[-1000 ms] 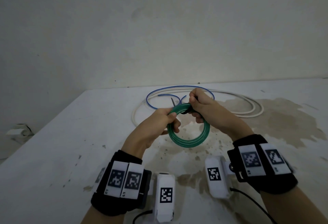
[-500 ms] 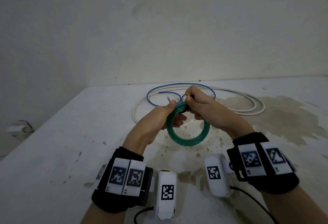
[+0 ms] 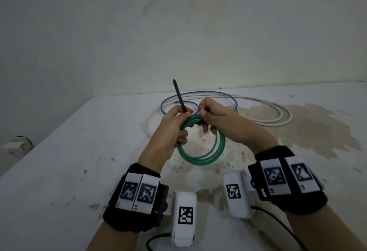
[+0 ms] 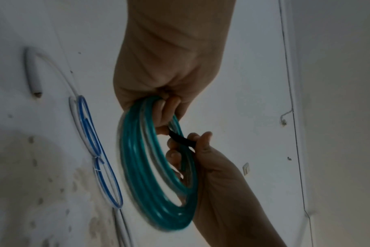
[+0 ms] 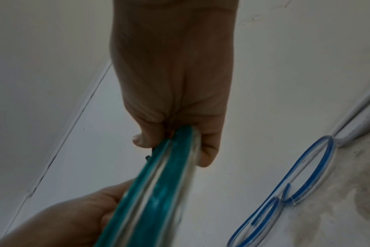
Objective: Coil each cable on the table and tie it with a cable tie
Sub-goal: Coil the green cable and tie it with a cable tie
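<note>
A green cable coil (image 3: 208, 156) hangs upright above the table, held at its top by both hands. My left hand (image 3: 185, 116) curls round the coil's upper left and pinches the tail of a black cable tie (image 3: 179, 96), which sticks up and slightly left. My right hand (image 3: 202, 114) pinches the tie at the top of the coil. In the left wrist view the black tie (image 4: 180, 138) runs between my left fingers and my right hand (image 4: 199, 142), across the green coil (image 4: 137, 167). The right wrist view shows my right hand (image 5: 171, 137) on the green coil (image 5: 158, 183).
A thin blue cable (image 3: 198, 94) and a thicker white cable (image 3: 278, 115) lie loose on the white table (image 3: 79, 151) beyond my hands. A brown stain (image 3: 317, 131) covers the table's right part. The wall stands close behind, and the table's left edge runs diagonally.
The black tie's tail now sticks far up above my left hand, where earlier only a short tip showed. Both hands stay at the top of the coil.
</note>
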